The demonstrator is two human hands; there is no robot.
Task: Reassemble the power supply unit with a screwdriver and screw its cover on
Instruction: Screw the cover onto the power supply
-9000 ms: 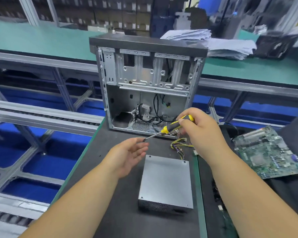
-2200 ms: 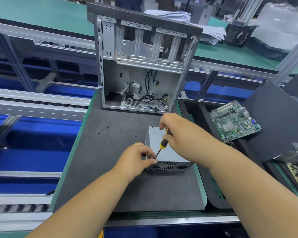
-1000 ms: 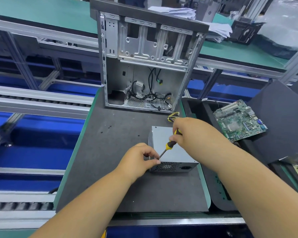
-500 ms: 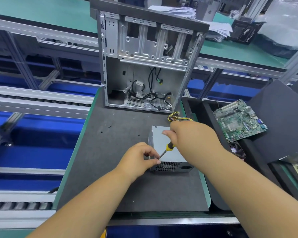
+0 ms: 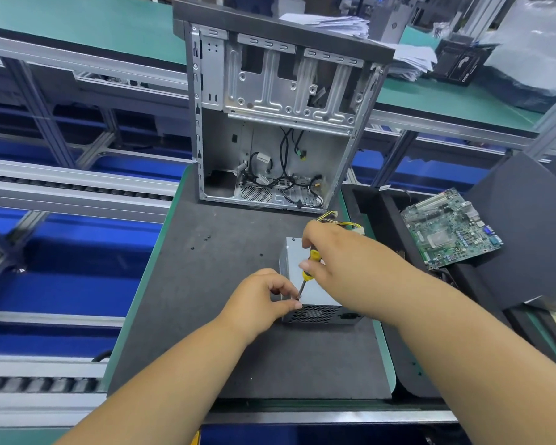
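Driving a screw at the near left corner of the power supply unit (image 5: 318, 289), which lies on the dark mat of the desk (image 5: 206, 284).

The yellow-handled screwdriver (image 5: 308, 272) is gripped by the right hand (image 5: 331, 252), tip down at the cover's edge, where the left hand (image 5: 260, 300) is pinched beside the tip (what it pinches is too small to tell). An open computer case (image 5: 276, 123) stands behind; a motherboard (image 5: 450, 229) lies to the right.

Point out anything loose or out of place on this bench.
A few small black screws lie scattered on the dark mat, left of the power supply. Its yellow wires trail loose behind it. Nothing looks spilled or broken.
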